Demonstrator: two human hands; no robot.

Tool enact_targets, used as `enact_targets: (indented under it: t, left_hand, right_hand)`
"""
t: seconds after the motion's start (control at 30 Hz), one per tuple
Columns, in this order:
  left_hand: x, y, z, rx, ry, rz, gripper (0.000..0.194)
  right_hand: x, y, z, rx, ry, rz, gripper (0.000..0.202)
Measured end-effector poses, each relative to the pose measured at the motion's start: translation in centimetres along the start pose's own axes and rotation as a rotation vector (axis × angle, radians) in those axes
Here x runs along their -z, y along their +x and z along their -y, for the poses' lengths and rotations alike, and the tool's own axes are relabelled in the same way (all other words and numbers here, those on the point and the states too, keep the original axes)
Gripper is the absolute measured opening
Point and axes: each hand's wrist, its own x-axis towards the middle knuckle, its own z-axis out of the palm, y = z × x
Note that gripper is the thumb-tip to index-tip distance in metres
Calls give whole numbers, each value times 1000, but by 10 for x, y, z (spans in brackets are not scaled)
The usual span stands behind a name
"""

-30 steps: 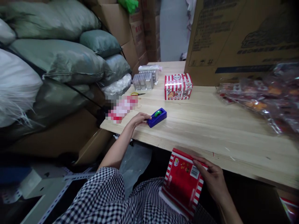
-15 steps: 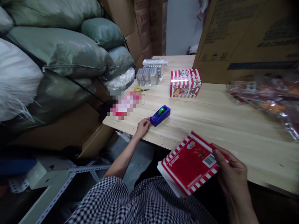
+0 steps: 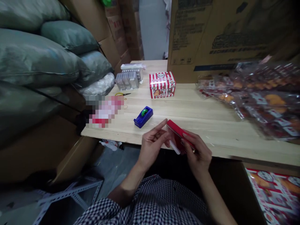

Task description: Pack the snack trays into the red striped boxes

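Note:
A red cardboard box (image 3: pixel 179 131) with a white flap edge is held up on its narrow side over the table's front edge. Fingers and thumb of my right hand (image 3: pixel 198 151) clasp its right end. At its left end is my left hand (image 3: pixel 153 145), with the index finger laid along to the top corner and the thumb bent in towards the box. Whether a bit of tape is between those fingers is too small to see. Beyond my left hand, a blue tape dispenser (image 3: pixel 143 117) with a green roll rests on the wooden table.
A red-and-white striped box (image 3: pixel 162 85) stands farther back, beside clear plastic cases (image 3: pixel 127 80) and yellow-handled scissors (image 3: pixel 122 94). Bagged toy-like food packs (image 3: pixel 269 103) pile up at right before a large carton (image 3: pixel 222 37). Printed boxes (image 3: pixel 276 193) lie lower right; stuffed sacks (image 3: pixel 47 65) crowd the left.
My left hand has left the tape dispenser and come to the red box. My right hand has brought the box inward and turned it on edge. The view has swung right.

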Motion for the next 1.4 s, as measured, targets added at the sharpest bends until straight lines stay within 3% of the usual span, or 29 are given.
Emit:
enact_targets:
  t: [0.1, 0.2, 0.33, 0.5, 0.57, 0.67, 0.77, 0.9, 0.93, 1.0, 1.07, 1.1, 1.23, 1.4]
  left_hand:
    - [-22, 5, 6, 111, -148, 45, 78]
    - [-26, 13, 18, 182, -211, 38, 86]
    - [-25, 15, 25, 238, -233, 43, 83]
    - [-26, 15, 29, 228, -141, 68, 76]
    - [-25, 19, 30, 221, -49, 78, 71]
    - [-18, 32, 31, 118, 261, 31, 62]
    - [-5, 47, 36, -60, 608, -28, 46]
    - [19, 62, 47, -237, 878, 105, 31]
    - [27, 65, 50, -270, 985, 94, 32]
    - [48, 75, 54, -286, 1240, -47, 42]
    - [73, 88, 55, -213, 1452, -218, 64]
    - [86, 95, 56, -136, 1516, -249, 72]
    - [125, 114, 55, 156, 1561, -112, 73]
    - [154, 124, 53, 192, 1609, -223, 68]
  right_hand:
    - [0, -2, 0, 9, 36, 20, 35]
    - [2, -2, 0, 12, 49, 36, 37]
    - [10, 3, 1, -27, 73, 86, 39]
    - [26, 18, 1, -29, 10, 345, 50]
    - [30, 24, 2, -50, 15, 389, 47]
    - [33, 31, 5, -165, 97, 350, 39]
    - [37, 36, 6, -306, 159, 241, 32]
    - [48, 33, -12, -453, 238, 74, 28]
    - [49, 29, -23, -495, 256, 15, 30]
    - [48, 18, -50, -608, 293, -125, 35]
    - [40, 5, -79, -746, 339, -247, 42]
    - [34, -1, -92, -784, 341, -279, 46]
    - [1, -11, -124, -729, 206, -194, 46]
    - [-21, 4, -140, -644, 50, -124, 26]
